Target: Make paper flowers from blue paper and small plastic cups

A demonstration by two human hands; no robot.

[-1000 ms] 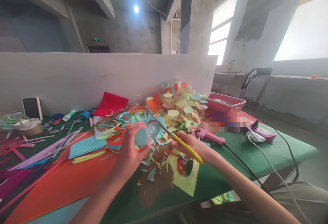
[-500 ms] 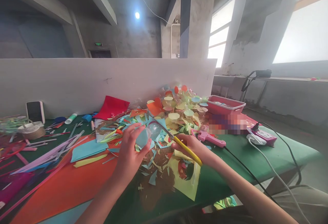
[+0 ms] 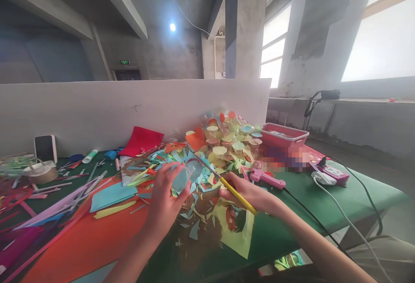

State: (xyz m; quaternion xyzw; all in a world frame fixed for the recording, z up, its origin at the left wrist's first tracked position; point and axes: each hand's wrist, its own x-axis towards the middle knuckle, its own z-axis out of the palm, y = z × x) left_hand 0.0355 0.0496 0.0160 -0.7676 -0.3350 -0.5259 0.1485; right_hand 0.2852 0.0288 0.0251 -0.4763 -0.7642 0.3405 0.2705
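My left hand (image 3: 166, 190) has its fingers wrapped round a light blue paper disc (image 3: 180, 180) joined to a clear, rounded plastic piece (image 3: 195, 170). In my right hand (image 3: 248, 190) is a pair of scissors (image 3: 236, 193) with a yellow handle. Their metal blades point up and left, close beside the clear piece; whether they touch it I cannot tell. Below the hands lie blue and yellow paper scraps (image 3: 194, 230) and a yellow sheet (image 3: 235, 242) with a hole cut in it.
Behind the hands stands a pile of clear pieces topped with paper discs (image 3: 219, 150). To the right are a pink glue gun (image 3: 267, 180), a power strip (image 3: 333, 175) with cables and a pink basket (image 3: 285, 144). Orange sheets (image 3: 94, 235) and folded blue paper (image 3: 113, 196) lie left.
The view has shifted slightly, so the scene sits a little lower. Both hands keep their holds, and the scissors stay beside the clear piece.
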